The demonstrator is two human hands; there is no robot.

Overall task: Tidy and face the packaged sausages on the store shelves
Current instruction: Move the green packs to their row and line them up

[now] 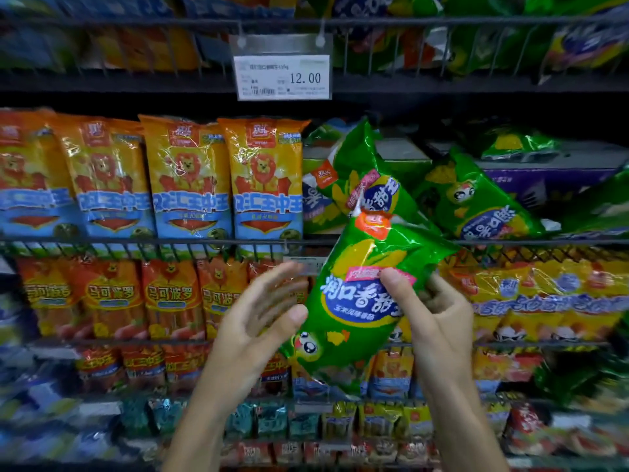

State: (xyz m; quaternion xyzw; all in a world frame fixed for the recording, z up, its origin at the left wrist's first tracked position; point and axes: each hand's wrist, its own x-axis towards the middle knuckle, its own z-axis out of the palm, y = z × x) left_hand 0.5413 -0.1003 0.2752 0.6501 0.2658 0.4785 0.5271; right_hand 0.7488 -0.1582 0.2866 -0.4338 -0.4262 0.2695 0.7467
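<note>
Head view: store shelves (143, 240), wire-fronted, packed with glossy sausage packs. Orange packs (190, 180) stand upright and faced; green packs (476, 199) to their right lie toppled and skewed. I see the right hand (439, 311) pinching one green pack (360, 301) mid-body, thumb on the front, held tilted in front of the shelf. Left hand (258, 311) is relaxed, fingers straight, just beside the pack's lower edge, holding nothing. My read: slick crinkly film, soft outside, firm links inside, light. Grip mid-body or both edges; the corners would slip.
</note>
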